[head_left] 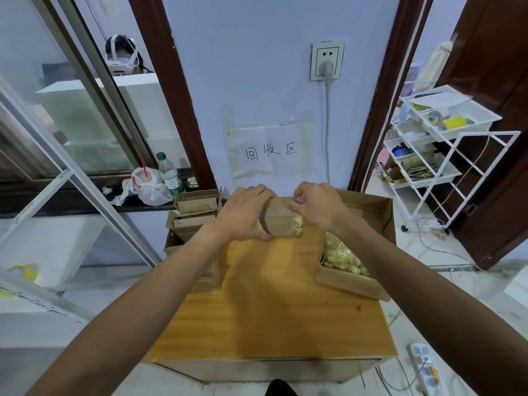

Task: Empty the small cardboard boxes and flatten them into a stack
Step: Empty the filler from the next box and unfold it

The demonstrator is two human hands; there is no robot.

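A small cardboard box [278, 220] is held above the far end of the wooden table [271, 310]. My left hand [244, 214] grips its left end. My right hand [317, 205] pinches the top right edge of the box. Yellowish packing filler [297, 222] shows at the box's open right end. Several more small cardboard boxes [195, 208] stand stacked at the table's far left. To the right sits a large open carton [368, 281] with a heap of the same yellowish filler [343, 257] inside.
A wall with a paper sign [270, 151] and a socket [327, 61] is straight ahead. A white wire rack [437, 155] stands at the right, a bottle [170, 174] and plastic bag [148, 185] on the left sill. A power strip [424, 367] and cables lie on the floor.
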